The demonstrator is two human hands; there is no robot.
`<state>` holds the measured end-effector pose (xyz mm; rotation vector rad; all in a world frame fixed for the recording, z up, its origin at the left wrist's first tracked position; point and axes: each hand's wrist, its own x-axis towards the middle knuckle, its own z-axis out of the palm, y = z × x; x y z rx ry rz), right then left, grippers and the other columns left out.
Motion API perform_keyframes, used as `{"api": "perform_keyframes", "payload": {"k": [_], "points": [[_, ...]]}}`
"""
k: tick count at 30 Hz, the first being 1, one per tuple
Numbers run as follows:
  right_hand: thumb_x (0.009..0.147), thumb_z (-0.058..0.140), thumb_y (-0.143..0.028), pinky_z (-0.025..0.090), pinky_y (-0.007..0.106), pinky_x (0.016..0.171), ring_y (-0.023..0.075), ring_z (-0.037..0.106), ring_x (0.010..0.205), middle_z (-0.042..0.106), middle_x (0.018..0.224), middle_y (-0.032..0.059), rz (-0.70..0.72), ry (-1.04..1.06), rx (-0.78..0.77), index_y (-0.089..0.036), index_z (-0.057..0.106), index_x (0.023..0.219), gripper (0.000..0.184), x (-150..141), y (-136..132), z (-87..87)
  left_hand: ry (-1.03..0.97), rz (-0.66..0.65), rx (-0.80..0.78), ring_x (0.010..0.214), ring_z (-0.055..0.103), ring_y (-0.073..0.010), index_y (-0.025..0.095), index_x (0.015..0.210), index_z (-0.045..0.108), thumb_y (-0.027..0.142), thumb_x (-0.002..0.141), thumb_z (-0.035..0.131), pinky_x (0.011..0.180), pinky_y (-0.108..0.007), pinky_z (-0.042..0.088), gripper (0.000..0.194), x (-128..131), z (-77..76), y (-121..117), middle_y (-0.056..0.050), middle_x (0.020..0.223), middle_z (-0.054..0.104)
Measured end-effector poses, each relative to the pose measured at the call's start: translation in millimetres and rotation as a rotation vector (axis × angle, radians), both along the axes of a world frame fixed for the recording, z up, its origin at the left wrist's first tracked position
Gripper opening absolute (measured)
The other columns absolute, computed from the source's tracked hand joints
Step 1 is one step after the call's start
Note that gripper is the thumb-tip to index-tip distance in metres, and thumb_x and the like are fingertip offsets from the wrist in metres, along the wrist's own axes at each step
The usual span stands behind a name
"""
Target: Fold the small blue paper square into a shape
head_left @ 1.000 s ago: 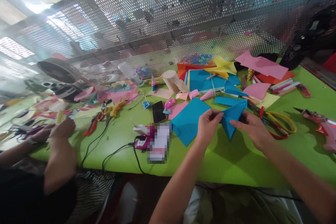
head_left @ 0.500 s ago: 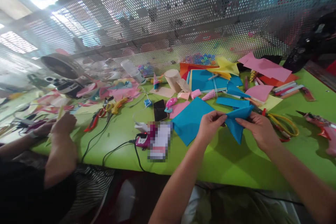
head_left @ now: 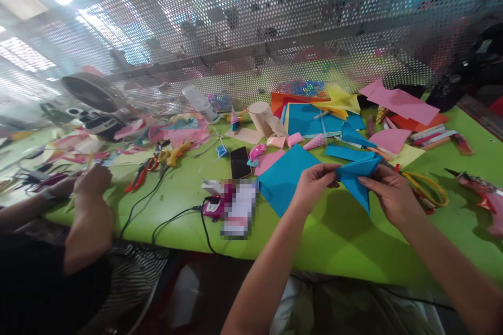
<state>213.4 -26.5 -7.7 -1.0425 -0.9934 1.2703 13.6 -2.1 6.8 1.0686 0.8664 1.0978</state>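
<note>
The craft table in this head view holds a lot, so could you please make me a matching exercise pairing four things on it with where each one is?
Things:
1. folded blue paper
2. black phone
3. yellow-handled scissors
4. flat blue sheet

Places:
A. on the green table, just right of the right hand
B. held between both hands
C. lying beside the left hand, on its left
D. on the table left of the blue sheet, near a black cable

Pairs: 1-B, 2-D, 3-A, 4-C
</note>
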Motion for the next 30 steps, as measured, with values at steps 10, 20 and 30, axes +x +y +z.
{"api": "perform_keyframes", "payload": {"k": [10,20,30], "points": [[0.074,0.088,-0.038,0.053,0.038,0.066,0.0198,0.065,0.067,0.076,0.081,-0.0013,0.015,0.020,-0.063,-0.034,0.081,0.080,0.011,2.8,-4.8,4.0,-0.093,-0.012,-0.024,0.070,0.070,-0.0140,0.016,0.087,0.075,0.034,0.074,0.085,0.076,-0.029,0.057,0.025,-2.8,8.6,-4.6,-0.004,0.079,0.073],[0.079,0.083,-0.033,0.057,0.040,0.074,0.0225,0.068,0.079,0.077,0.090,0.0008,-0.004,-0.060,-0.024,-0.034,0.081,0.081,0.003,6.2,-6.2,-1.7,-0.126,-0.038,-0.019,0.069,0.066,-0.0133,0.015,0.091,0.076,0.037,0.079,0.084,0.073,-0.027,0.052,0.027,-4.9,12.6,-5.9,-0.004,0.074,0.071],[0.089,0.072,-0.030,0.055,0.043,0.098,0.0277,0.071,0.108,0.081,0.110,0.0015,0.024,-0.300,0.151,-0.034,0.084,0.103,0.019,6.5,-9.4,5.1,0.018,-0.037,-0.052,0.062,0.069,-0.0141,0.014,0.084,0.069,0.057,0.069,0.093,0.066,-0.029,0.058,0.051,-1.0,1.3,-0.2,-0.002,0.071,0.071]]}}
